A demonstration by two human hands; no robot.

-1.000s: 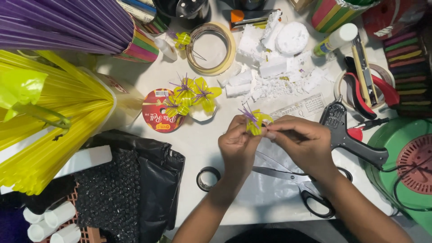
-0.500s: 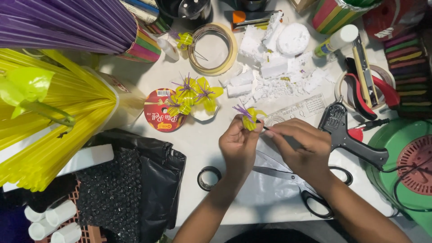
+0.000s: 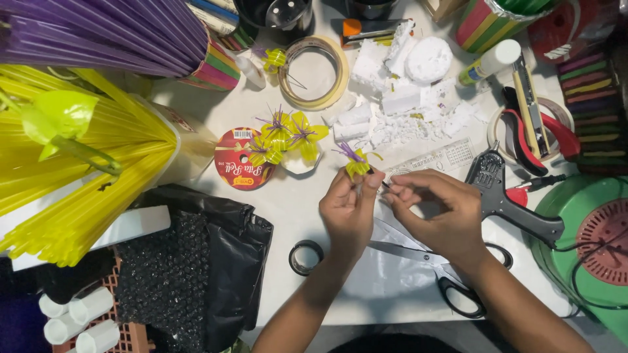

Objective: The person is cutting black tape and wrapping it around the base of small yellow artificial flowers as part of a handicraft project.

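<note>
White table [image 3: 294, 196], cluttered. Your left hand [image 3: 347, 212] pinches yellow flower [image 3: 356, 167]; right hand [image 3: 441, 212] fingertips pinched at its stem. Round red label [image 3: 239, 167] left of it.

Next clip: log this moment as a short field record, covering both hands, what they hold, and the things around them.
view: head camera, looking down at a white craft table
left hand: pinches a small yellow and purple flower at its base
right hand: fingertips meet the left hand's just below the flower; what they grip is too small to tell
under the hands: scissors on a clear plastic sheet
finished pieces: three similar flowers by a red ribbon spool
nearby: black glue gun, masking tape ring, white foam scraps, yellow straws
</note>
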